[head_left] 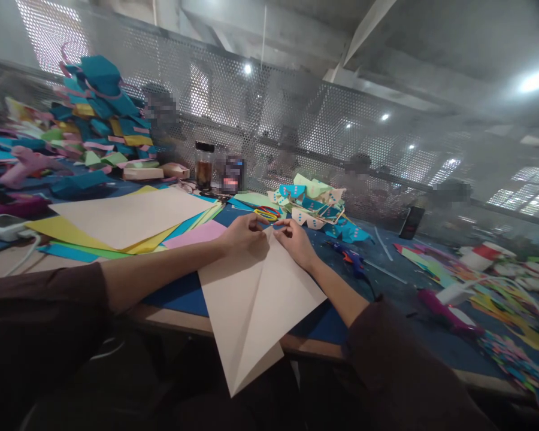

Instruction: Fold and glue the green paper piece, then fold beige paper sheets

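Note:
A creased sheet of cream paper (251, 299) lies across the table's front edge, its lower corner hanging toward me. One crease runs from the far tip down to that near corner. At the far tip, my left hand (247, 233) pinches the paper from the left, fingers bent. Close beside it, my right hand (294, 239) pinches the same tip from the right. The fingertips nearly meet, and they hide the very end of the tip. Just beyond them are scissors (267, 213) with yellow and red handles.
Stacked coloured paper sheets (135, 215) lie at left. Folded, dotted paper pieces (317, 203) stand behind my right hand. A blue glue gun (353, 257) with clear sticks is at right, near a purple power strip (449, 311). A jar (203, 166) stands by the mesh partition (269, 114).

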The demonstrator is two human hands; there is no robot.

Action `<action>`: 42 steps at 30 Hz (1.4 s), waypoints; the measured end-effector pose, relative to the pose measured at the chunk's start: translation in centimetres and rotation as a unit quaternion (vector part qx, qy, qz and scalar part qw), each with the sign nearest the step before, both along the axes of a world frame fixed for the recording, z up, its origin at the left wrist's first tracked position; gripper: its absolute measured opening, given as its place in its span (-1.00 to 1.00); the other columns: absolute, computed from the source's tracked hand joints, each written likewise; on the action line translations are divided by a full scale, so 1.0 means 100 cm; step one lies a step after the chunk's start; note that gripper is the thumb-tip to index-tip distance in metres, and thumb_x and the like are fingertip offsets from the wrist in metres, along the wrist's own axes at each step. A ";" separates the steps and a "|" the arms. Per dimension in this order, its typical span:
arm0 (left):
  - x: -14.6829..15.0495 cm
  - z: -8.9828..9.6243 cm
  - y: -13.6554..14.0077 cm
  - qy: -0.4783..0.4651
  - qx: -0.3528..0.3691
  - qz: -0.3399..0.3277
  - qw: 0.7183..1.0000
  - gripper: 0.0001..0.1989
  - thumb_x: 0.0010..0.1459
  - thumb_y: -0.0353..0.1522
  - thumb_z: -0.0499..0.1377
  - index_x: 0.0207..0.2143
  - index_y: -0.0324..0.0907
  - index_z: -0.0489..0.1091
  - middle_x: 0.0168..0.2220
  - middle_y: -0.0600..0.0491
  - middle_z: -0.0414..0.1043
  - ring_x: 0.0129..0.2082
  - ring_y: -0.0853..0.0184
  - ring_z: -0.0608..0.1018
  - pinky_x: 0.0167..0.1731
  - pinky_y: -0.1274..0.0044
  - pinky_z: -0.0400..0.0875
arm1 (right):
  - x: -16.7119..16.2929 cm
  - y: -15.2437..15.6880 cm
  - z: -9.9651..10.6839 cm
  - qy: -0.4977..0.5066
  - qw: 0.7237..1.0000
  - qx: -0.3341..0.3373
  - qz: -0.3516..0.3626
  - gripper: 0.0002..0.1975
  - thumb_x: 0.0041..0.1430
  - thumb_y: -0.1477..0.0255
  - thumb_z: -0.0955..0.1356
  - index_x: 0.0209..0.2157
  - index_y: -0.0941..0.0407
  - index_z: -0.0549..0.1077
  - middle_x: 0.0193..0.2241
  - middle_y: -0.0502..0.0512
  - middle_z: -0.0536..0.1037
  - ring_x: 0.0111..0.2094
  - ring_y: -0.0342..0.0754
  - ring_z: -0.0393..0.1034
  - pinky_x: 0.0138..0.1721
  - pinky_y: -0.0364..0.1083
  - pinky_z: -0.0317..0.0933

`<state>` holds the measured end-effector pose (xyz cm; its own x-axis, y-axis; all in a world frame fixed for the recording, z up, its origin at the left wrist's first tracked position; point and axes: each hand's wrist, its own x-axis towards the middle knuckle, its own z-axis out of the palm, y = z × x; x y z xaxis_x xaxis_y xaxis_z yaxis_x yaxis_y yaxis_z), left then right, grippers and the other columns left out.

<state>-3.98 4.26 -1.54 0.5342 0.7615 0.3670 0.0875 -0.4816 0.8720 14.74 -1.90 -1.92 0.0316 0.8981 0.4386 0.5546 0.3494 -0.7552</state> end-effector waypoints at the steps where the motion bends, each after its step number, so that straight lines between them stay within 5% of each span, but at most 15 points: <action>1: -0.001 0.001 -0.002 -0.001 -0.001 0.003 1.000 -0.67 -0.03 -0.38 0.23 -0.15 -0.27 0.45 -0.41 0.05 0.54 -0.44 0.31 0.57 -0.48 0.55 0.37 | 0.001 0.000 -0.001 0.004 1.000 -0.009 -0.003 -0.65 0.14 0.25 0.35 -0.10 0.15 0.41 -0.38 0.02 0.55 -0.33 -0.07 0.44 -0.23 -0.11 0.29; 8: -0.002 0.003 -0.009 0.007 -0.030 0.015 0.999 -0.74 0.00 -0.28 0.25 -0.27 -0.26 0.50 -0.40 0.03 0.55 -0.39 0.27 0.57 -0.39 0.50 0.37 | 0.001 0.001 -0.003 -0.020 1.000 -0.001 0.006 -0.75 0.18 0.23 0.33 -0.32 0.13 0.50 -0.35 0.05 0.59 -0.26 -0.04 0.46 -0.19 -0.11 0.28; 13: -0.001 0.001 -0.010 0.008 -0.015 0.021 1.000 -0.74 0.01 -0.20 0.24 -0.41 -0.24 0.50 -0.45 0.05 0.52 -0.39 0.27 0.55 -0.39 0.51 0.34 | -0.003 -0.002 -0.002 -0.007 1.000 -0.001 0.028 -0.75 0.19 0.23 0.34 -0.30 0.13 0.49 -0.36 0.04 0.58 -0.29 -0.05 0.46 -0.21 -0.12 0.28; 34: -0.003 0.003 -0.009 0.043 0.031 0.039 0.998 -0.71 0.02 -0.17 0.19 -0.41 -0.23 0.49 -0.44 0.05 0.50 -0.36 0.24 0.53 -0.39 0.49 0.31 | -0.002 -0.004 -0.002 -0.030 0.998 -0.026 0.052 -0.69 0.16 0.18 0.35 -0.30 0.16 0.49 -0.37 0.07 0.59 -0.31 -0.03 0.45 -0.26 -0.09 0.25; 42: -0.004 0.005 -0.010 0.091 0.027 0.028 0.995 -0.78 0.04 -0.23 0.18 -0.35 -0.20 0.47 -0.40 0.04 0.56 -0.35 0.22 0.58 -0.40 0.49 0.39 | 0.012 0.006 0.002 0.017 0.999 -0.028 -0.044 -0.72 0.06 0.19 0.36 -0.36 0.13 0.48 -0.40 0.07 0.59 -0.31 0.00 0.47 -0.23 -0.08 0.28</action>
<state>-4.39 3.25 -1.01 0.5527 0.7739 0.3090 0.2698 -0.5170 0.8123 15.92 -1.32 -1.76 0.1248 0.9140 0.3859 0.5550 0.2581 -0.7908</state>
